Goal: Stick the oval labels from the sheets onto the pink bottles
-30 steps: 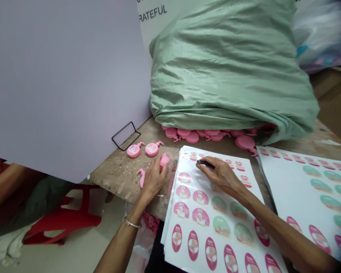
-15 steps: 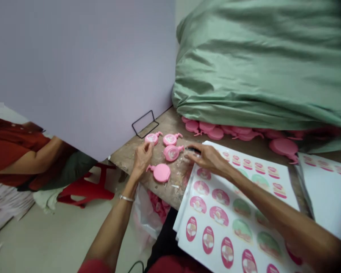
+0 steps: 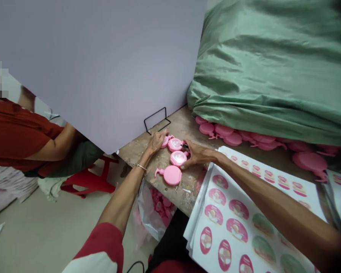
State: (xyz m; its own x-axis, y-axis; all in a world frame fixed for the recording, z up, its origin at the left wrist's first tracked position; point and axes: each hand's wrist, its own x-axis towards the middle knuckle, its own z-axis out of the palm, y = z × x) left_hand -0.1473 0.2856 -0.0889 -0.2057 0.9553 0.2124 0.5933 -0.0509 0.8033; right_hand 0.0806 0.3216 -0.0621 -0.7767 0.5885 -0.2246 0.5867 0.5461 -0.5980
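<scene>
My left hand (image 3: pixel 157 141) is closed around the outer side of a pink labelled piece (image 3: pixel 165 142) near the wire stand. Right beside it sits a second labelled pink piece (image 3: pixel 175 144). My right hand (image 3: pixel 195 153) curves around a third labelled piece (image 3: pixel 178 158), thumb at its lower edge, and a small dark tool (image 3: pixel 185 146) shows at its fingers. Nearer the front edge lies a plain pink piece (image 3: pixel 172 175), its spout pointing left, touched by neither hand.
Sticker sheets (image 3: pixel 197 242) are stacked under my right forearm. A green sack (image 3: pixel 272 76) rests over many pink pieces (image 3: pixel 233 138). A black wire stand (image 3: pixel 157 119) meets the pale panel (image 3: pixel 102 68). A person (image 3: pixel 19 140) sits left; a bag (image 3: pixel 150 212) hangs below.
Both hands have come in onto the labelled pieces, which now sit closer together. My left hand has moved behind the leftmost one. The view has shifted left.
</scene>
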